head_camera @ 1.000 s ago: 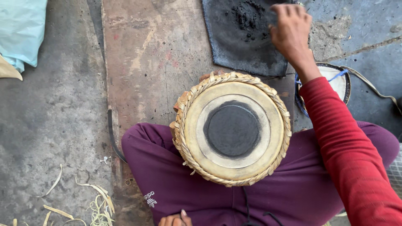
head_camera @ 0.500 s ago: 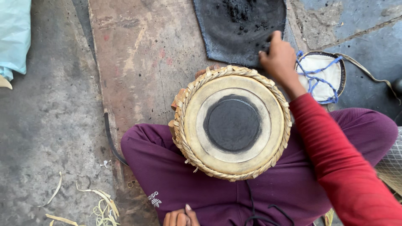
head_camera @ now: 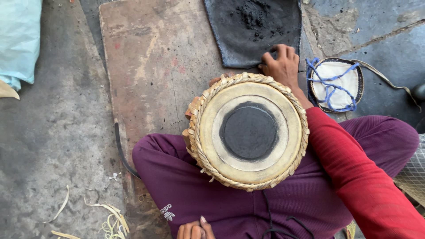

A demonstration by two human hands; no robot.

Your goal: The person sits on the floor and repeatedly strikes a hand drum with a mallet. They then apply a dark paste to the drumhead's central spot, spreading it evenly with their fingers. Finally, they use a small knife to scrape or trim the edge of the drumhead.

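Note:
A round drum stands upright between my crossed legs, with a cream skin, a black centre disc and a braided straw-coloured rim. My right hand, in a red sleeve, reaches past the drum's far edge and rests fingers-down on a dark slab. The slab carries a heap of black powder near its far side. Whether anything is pinched in those fingers cannot be seen. My left hand shows only as curled fingers at the bottom edge, resting on my purple trouser leg.
The drum and slab lie on a worn brown board over a grey concrete floor. A small cream disc with blue cord sits to the right. A pale blue bag lies far left, and straw scraps lie at the lower left.
My right hand has drawn back from the far part of the dark slab toward its near edge, close to the drum rim. The view has tilted slightly downward.

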